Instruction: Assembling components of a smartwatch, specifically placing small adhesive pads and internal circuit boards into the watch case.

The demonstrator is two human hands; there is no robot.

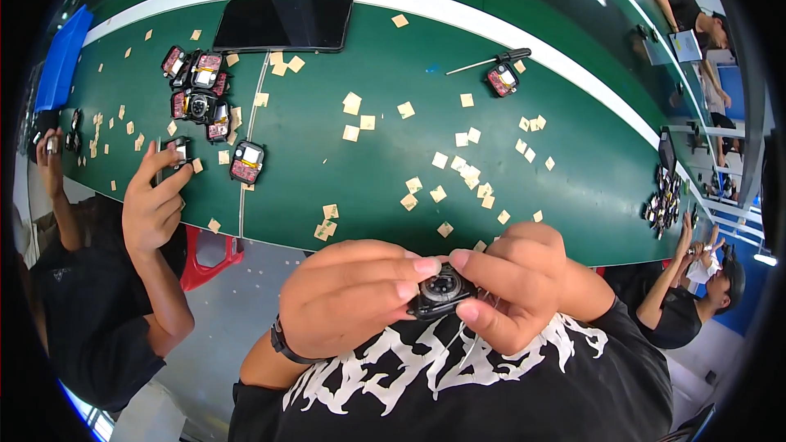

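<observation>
Close to my chest, just off the table's near edge, I hold a black smartwatch case (442,290) with its round sensor back facing up. My left hand (348,299) is closed on its left side, thumb and fingertips pressed to the rim. On the other side my right hand (517,282) pinches the case between thumb and fingers, the thumb low at the near edge. A thin pale strand hangs below the right thumb; what it is I cannot make out. Fingertips cover parts of the case's edges.
Small square tan paper pieces (351,103) lie scattered over the green table (311,155). Opened watch cases (199,105) are heaped at the left, near a black phone (283,23). A screwdriver (512,55) lies at the back right. A co-worker's hand (154,205) handles another watch case.
</observation>
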